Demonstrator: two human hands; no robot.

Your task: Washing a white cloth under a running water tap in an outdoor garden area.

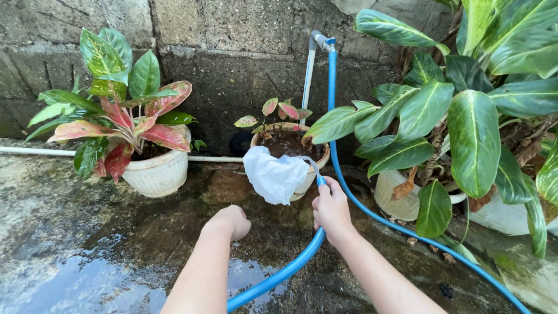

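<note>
From the head view, we look down on our two bare arms reaching toward a small pot [293, 152] that stands against a rough stone wall [232, 52]. Our right hand [331, 209] is wrapped tight around a blue hose [290, 268] near its open end, the nozzle pointing up toward the pot's rim. Water [274, 174] leaves the end of the hose in a broad white sheet that falls across the near side of the pot. Our left hand [232, 221] is curled into a loose fist just left of the stream, holding nothing that we can see and touching neither hose nor pot.

We judge the watering to be well under way: the soil in the small pot looks dark and wet, and a puddle [87, 279] lies on the concrete floor in front of us. The white pot with red and green leaves [158, 171] on the left looks dry on the outside, and we cannot tell whether it or the large-leaved plant [465, 128] on the right has been watered.

The hose runs from our right hand down past our left forearm, then loops back along the floor on the right and climbs to a tap [319, 40] on the wall above the small pot. The pot sits just beyond both hands, nearest the right one.
</note>
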